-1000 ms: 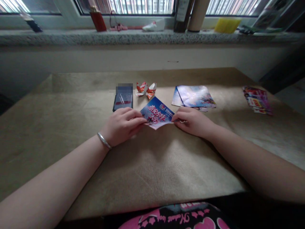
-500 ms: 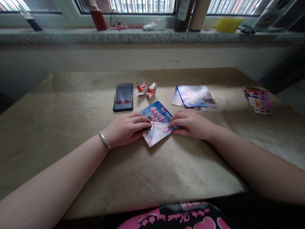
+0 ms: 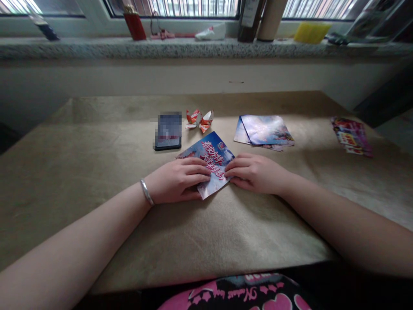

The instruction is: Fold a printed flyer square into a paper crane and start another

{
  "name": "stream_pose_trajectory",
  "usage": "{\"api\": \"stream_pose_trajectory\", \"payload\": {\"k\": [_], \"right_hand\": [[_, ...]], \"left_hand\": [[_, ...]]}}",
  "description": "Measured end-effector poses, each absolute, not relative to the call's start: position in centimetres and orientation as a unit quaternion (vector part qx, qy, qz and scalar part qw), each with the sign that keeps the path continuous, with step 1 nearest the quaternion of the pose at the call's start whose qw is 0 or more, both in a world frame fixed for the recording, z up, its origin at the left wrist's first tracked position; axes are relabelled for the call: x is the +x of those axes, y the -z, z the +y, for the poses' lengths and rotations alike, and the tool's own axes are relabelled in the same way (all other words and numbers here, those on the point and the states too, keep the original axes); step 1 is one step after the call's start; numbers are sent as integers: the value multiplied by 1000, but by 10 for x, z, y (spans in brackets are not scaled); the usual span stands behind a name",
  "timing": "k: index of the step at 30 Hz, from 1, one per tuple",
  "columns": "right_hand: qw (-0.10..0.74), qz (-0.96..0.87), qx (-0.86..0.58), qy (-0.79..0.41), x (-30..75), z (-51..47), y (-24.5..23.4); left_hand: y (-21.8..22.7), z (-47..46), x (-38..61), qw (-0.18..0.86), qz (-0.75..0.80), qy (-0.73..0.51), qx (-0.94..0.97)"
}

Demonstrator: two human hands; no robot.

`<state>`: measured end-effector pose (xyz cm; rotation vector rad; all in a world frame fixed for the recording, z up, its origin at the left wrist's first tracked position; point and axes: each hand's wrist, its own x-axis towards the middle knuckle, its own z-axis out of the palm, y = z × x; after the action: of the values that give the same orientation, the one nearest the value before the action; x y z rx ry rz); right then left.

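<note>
A square sheet of glossy printed paper (image 3: 217, 144), blue with red and white lettering, lies on the table, turned with one corner toward me. A crease runs across its middle between my hands. My left hand (image 3: 179, 178), with a silver bangle at the wrist, grips its left side, fingers on top and the thumb lower down, partly hidden. On the right edge, the fingers of my right hand (image 3: 256, 173) press together over the paper. Just beyond the sheet sit two small orange-and-white folded paper pieces (image 3: 205, 121).
A dark phone (image 3: 168, 144), partly pixelated, lies behind my left hand. More printed sheets (image 3: 266, 129) are stacked at the back right, and pink-red printed papers (image 3: 351, 135) lie farther right. Bottles and a yellow block (image 3: 312, 33) stand on the stone windowsill (image 3: 180, 49).
The paper's left part now spreads farther out behind my left hand, and more lettering shows. My left hand has shifted slightly right, my right hand slightly left and nearer me.
</note>
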<state>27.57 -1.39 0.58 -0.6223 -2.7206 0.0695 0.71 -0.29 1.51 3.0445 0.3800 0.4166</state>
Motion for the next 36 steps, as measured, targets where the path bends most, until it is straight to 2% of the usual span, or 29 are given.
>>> {"api": "stream_pose_trajectory", "payload": {"k": [9, 20, 27, 36], "right_hand": [[178, -957, -230, -13, 280, -13, -5], [175, -952, -249, -11, 279, -15, -6], [166, -947, -274, -27, 276, -16, -8], [172, -932, -314, -47, 277, -17, -8]], "left_hand": [[-20, -7, 10, 42, 151, -131, 979], [-17, -5, 12, 131, 278, -141, 941], [-17, -12, 19, 126, 339, -161, 918], [-9, -5, 17, 177, 386, -199, 883]]}}
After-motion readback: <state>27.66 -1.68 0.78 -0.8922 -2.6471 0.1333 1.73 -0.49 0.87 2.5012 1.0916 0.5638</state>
